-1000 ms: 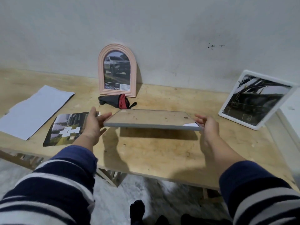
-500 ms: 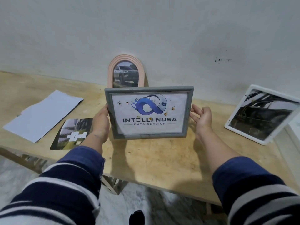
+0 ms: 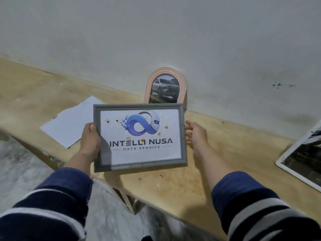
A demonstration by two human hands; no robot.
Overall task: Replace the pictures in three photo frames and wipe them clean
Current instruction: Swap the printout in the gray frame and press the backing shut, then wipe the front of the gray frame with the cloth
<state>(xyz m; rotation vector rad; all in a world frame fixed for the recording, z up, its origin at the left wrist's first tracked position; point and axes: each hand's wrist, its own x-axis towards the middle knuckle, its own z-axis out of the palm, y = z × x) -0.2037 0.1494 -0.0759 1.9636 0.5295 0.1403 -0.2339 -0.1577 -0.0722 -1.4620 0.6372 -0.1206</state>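
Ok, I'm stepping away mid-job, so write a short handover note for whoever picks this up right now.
Left hand grips the grey frame by its left edge, front facing the camera. Right hand is open, fingers at the right edge.
Pink arched frame leans on the wall with a car picture; white frame lies at right.
Grey frame holds a logo print, but brown spots show on its face.
Left: wipe it; check the others.

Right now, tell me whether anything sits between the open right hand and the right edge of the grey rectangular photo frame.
Nothing visible does. The right hand is open beside the grey rectangular photo frame, fingertips at its right edge, with only bare wooden table behind. The left hand grips the frame's left edge.
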